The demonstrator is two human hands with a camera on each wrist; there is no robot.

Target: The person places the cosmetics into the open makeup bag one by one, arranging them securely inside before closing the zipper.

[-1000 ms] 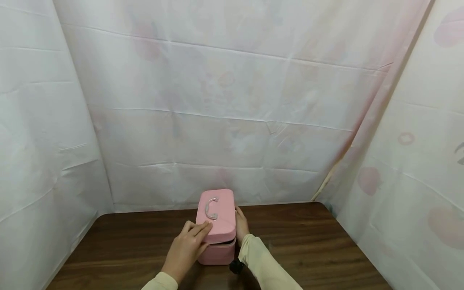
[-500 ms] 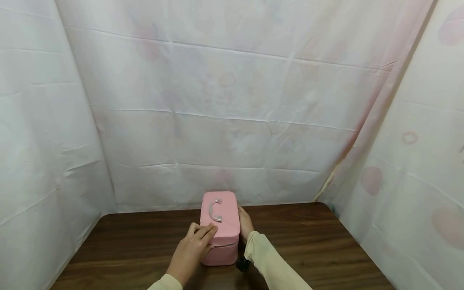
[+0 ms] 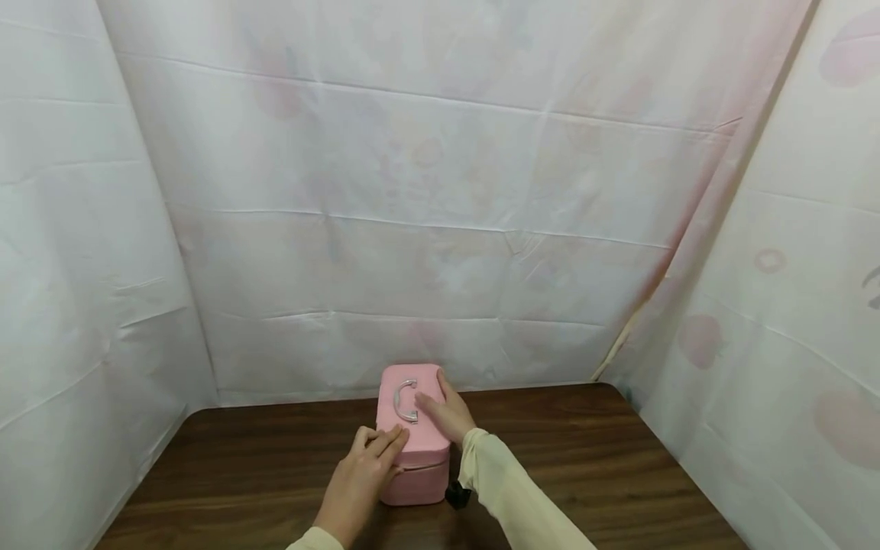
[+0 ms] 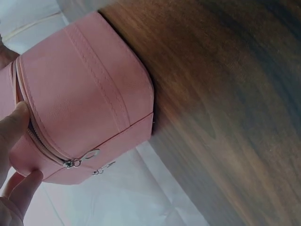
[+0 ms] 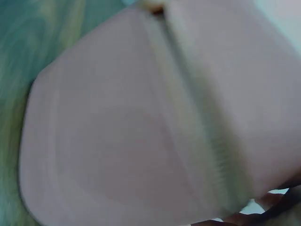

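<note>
A pink zip-up vanity case (image 3: 426,443) with a silver handle (image 3: 406,401) stands on the wooden table. Its lid is down, with a narrow gap along the zip seam at the near end. My left hand (image 3: 360,473) holds the lid's near left corner, fingers on top and thumb (image 4: 16,122) at the seam. Two metal zip pulls (image 4: 89,154) hang from the zip in the left wrist view. My right hand (image 3: 450,412) grips the lid's right edge, thumb on top beside the handle. The right wrist view is blurred, showing the case's side and zip seam (image 5: 202,108).
The dark wooden table (image 3: 584,451) extends to both sides of the case. A pale printed curtain (image 3: 412,229) hangs behind the table, with more fabric at left and right. A small black object (image 3: 457,495) sits at the right wrist.
The lid has come down and the gap at its near end has narrowed. My right hand has moved up from the case's side, bringing its thumb over the lid.
</note>
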